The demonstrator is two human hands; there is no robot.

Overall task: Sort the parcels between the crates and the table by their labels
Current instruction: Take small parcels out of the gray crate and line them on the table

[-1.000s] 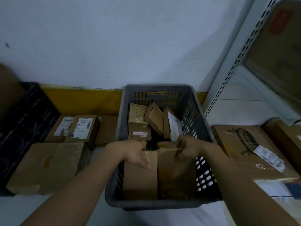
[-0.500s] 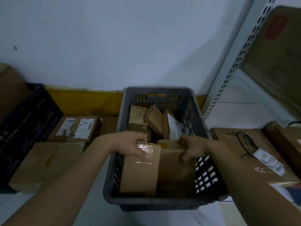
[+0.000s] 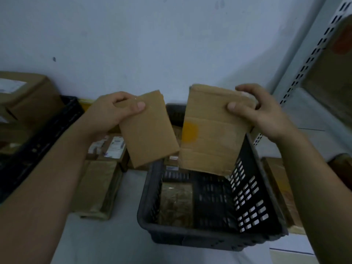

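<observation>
Two cardboard parcels were held up above the grey crate (image 3: 213,237), one in each hand. The smaller parcel (image 3: 150,130) was pinched at its upper left corner by the left hand (image 3: 112,111), thumb pressed on the near face and fingers curled behind; it hung tilted, its lower edge swung toward 5 o'clock. The larger parcel (image 3: 211,134), marked by a yellow patch on its left side, was gripped at its upper right corner by the right hand (image 3: 261,113), thumb in front and fingers wrapped over the top edge. The lower corners of the two parcels nearly met over the crate's far rim; whether they touched could not be told. No label was visible on either near face.

Inside the crate, a taped brown parcel (image 3: 176,202) lay flat against the left wall, and further small boxes (image 3: 171,164) were glimpsed at the far end, mostly hidden behind the raised parcels. At 9 o'clock from the crate, labelled boxes (image 3: 114,147) and a plain wrapped parcel (image 3: 97,187) lay on the table (image 3: 114,241). A black crate (image 3: 38,141) stood at the far left, with a big carton (image 3: 24,96) beside it. A perforated shelf upright (image 3: 304,60) rose at 2 o'clock.
</observation>
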